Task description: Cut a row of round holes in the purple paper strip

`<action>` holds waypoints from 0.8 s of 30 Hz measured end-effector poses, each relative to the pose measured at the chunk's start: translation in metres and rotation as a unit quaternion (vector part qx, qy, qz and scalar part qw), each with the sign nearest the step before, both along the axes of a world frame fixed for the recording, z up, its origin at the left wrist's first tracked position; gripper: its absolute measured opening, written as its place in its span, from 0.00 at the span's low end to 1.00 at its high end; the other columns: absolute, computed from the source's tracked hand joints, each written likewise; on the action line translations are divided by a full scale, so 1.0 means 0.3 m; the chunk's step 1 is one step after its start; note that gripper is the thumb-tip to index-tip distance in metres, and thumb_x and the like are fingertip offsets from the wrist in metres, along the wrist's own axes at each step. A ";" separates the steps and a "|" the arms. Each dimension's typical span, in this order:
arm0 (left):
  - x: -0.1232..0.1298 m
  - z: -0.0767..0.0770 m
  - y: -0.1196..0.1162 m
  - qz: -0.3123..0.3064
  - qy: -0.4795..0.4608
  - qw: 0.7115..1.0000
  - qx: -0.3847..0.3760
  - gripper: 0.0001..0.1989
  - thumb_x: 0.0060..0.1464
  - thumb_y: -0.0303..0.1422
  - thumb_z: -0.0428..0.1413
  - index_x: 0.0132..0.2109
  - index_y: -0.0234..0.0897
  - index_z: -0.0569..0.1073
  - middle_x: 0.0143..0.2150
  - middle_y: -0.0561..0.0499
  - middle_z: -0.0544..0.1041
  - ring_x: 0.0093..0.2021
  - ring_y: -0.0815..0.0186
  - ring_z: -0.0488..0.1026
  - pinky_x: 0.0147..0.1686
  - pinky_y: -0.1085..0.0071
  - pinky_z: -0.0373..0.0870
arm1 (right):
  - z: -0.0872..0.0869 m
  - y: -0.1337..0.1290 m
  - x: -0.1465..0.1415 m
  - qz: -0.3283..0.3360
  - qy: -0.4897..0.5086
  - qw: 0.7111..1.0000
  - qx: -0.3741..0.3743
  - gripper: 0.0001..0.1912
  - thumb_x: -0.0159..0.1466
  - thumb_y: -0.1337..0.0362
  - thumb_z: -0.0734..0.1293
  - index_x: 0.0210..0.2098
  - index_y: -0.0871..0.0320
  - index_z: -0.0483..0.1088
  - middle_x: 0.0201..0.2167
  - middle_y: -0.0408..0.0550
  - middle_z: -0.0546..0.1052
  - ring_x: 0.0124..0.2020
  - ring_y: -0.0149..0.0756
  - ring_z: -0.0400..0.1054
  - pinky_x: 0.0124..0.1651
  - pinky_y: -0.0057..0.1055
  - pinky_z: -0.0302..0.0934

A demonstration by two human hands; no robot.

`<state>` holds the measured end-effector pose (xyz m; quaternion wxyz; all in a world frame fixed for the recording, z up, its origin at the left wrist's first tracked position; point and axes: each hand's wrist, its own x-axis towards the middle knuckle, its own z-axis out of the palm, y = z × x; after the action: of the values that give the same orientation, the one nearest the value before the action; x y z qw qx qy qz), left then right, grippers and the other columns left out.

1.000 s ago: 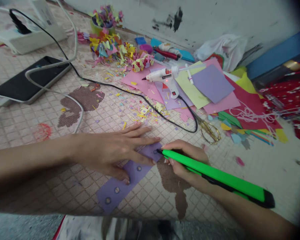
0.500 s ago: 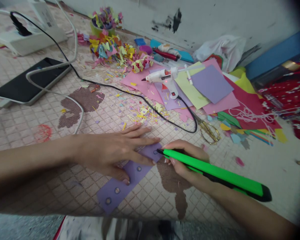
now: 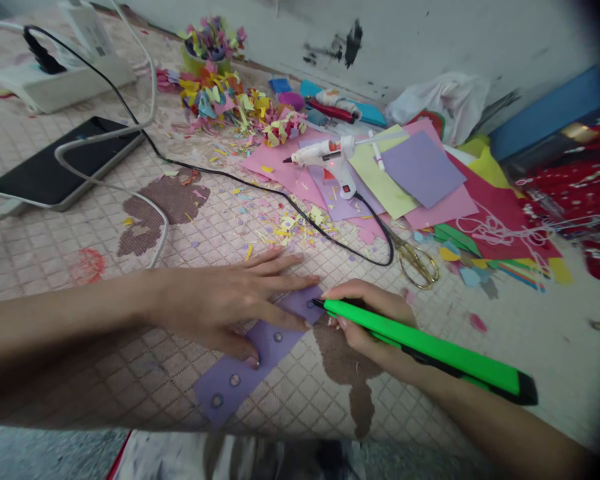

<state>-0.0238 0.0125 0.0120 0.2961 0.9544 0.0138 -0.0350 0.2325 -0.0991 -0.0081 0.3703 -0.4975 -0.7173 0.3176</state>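
A purple paper strip (image 3: 260, 353) lies slantwise on the quilted cloth near the front edge, with several small circles marked along it. My left hand (image 3: 230, 300) rests flat across the strip, fingers spread, holding nothing. In my right hand (image 3: 373, 320) is a bright green pen-shaped tool (image 3: 430, 343) with a black end. Its dark tip touches or hovers just over the circle at the strip's upper right end; the exact contact is too small to tell.
Beyond my hands lie a white glue gun (image 3: 327, 155) with a black cord, gold scissors (image 3: 417, 261), coloured paper sheets (image 3: 423, 167) and paper scraps (image 3: 300, 227). A phone (image 3: 63, 163) and power strip (image 3: 65, 83) are at the left.
The green tool has tilted or shifted very slightly left at its rear end. My left hand and the purple strip stay in place.
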 end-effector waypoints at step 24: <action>0.006 0.005 0.003 0.002 0.005 1.000 -0.007 0.31 0.57 0.43 0.60 0.66 0.48 0.66 0.76 0.51 0.39 0.75 0.48 0.30 0.70 0.44 0.29 | 0.009 0.007 -0.003 0.002 0.010 1.000 -0.012 0.16 0.59 0.75 0.67 0.43 0.52 0.75 0.35 0.40 0.80 0.33 0.30 0.75 0.38 0.26 0.68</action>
<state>-0.0219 0.0134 0.0135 0.3031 0.9520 0.0173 -0.0391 0.2316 -0.0969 -0.0054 0.3707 -0.4974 -0.7108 0.3315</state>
